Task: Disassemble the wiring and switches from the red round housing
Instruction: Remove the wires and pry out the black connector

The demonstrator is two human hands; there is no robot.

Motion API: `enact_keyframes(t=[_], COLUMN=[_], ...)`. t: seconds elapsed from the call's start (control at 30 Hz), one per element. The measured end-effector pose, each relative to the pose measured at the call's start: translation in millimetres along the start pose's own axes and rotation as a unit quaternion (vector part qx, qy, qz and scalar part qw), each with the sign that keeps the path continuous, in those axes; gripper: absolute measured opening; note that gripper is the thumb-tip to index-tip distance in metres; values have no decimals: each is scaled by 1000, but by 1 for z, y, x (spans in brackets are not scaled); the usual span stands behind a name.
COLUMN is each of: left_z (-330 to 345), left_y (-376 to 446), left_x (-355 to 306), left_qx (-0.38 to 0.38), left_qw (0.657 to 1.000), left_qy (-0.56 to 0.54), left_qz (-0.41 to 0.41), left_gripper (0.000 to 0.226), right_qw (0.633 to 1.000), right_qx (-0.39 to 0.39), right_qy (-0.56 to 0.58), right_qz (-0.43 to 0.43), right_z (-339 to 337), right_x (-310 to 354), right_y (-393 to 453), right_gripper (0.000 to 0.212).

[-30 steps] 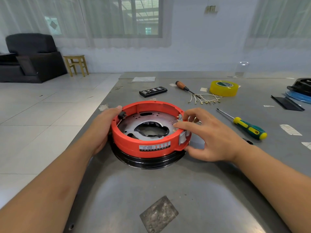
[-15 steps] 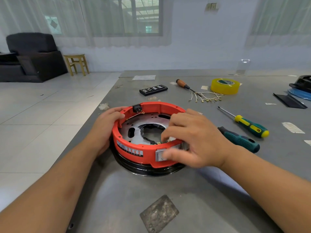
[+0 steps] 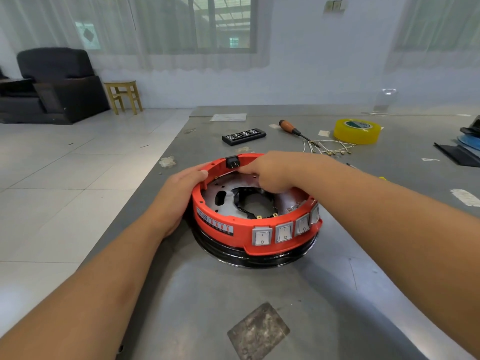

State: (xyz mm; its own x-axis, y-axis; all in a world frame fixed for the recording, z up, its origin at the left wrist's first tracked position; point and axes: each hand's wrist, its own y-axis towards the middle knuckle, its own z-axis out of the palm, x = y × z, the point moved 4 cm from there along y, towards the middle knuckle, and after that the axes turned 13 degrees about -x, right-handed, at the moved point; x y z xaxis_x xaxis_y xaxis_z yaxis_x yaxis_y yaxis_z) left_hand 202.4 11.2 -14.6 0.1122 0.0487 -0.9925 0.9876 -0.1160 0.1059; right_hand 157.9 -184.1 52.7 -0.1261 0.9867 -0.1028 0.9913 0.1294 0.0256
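Housing (image 3: 233, 229) sits near the middle of the grey surface (image 3: 259, 294), on a black base, and it has been turned since a second ago: the row of grey switches (image 3: 284, 232) that was at the right side now faces the person, and the black socket (image 3: 232, 161) has swung round to the far rim. The left hand (image 3: 179, 193) cups the left wall, fingers curled round the rim, steadying the ring. The right hand (image 3: 270, 175) has left the switch it was pinching and now reaches across the metal plate (image 3: 220, 188) to the far side, fingers curled down just beside the socket. Its grip looks closed, but whether it pinches a wire there I cannot tell; the fingertips are hidden under the knuckles.

The switches are all seated in the wall, so little of the job looks done. The turn seems meant to bring the socket's terminals within reach, and I judge the wiring there is the next thing to come away.

Loose wires (image 3: 330, 148) lie well behind, by the yellow tape (image 3: 357, 131) and a wooden-handled screwdriver (image 3: 292, 129).
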Motion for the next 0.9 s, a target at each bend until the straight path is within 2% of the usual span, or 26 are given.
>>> enact_keyframes(t=[0.17,0.33,0.53,0.7,0.8,0.9], left_z=[0,0,0,0,0,0], left_y=[1,-1,-4,-3,-3,-4], left_x=[2,0,-3,-3,-2,-3], left_qx=[8,-4,-8,-6,-9,-12], left_qw=[1000,999,997,997,997,998], left_qy=[17,47,73,70,72,67], left_qz=[17,21,21,20,19,16], left_gripper=[50,54,60,55,55,52], right_qw=[998,994,998,999,999,999], right_qx=[-3,-25,-14,-19,-10,-1], right_qy=[-63,-107,-58,-34,-40,-52], right_qz=[-5,1,2,6,8,8], right_z=[8,9,7,5,7,10], right_x=[7,11,8,4,5,9], right_y=[4,4,2,-1,-1,2], right_gripper=[67,63,64,52,64,68])
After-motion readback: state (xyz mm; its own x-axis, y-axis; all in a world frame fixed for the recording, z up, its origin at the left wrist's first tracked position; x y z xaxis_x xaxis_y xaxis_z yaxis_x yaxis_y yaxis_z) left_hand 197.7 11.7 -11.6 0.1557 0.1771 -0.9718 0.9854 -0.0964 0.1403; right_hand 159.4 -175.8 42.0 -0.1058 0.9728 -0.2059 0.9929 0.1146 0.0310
